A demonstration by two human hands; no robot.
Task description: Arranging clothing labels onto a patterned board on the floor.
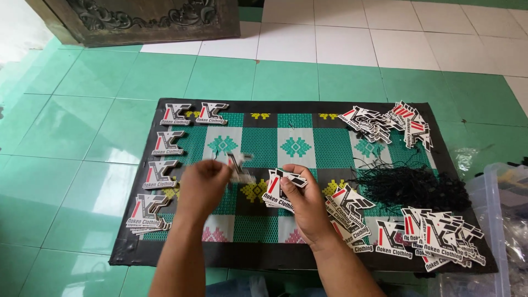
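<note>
My left hand [202, 184] pinches one card tag [237, 165], which is blurred, over the middle of the patterned mat [297, 146]. To its right, my right hand [305, 201] grips a small stack of black, white and red shaped card tags [279, 192]. Neat piles of the same tags [159, 173] lie in a column along the mat's left side, with two more at the top left [193, 114].
Loose heaps of tags lie at the mat's top right [388, 124] and bottom right [434, 236]. A tangle of black strings [412, 187] lies between them. A clear plastic bin [498, 220] stands at the right edge. A carved wooden piece [143, 19] stands behind on the tiled floor.
</note>
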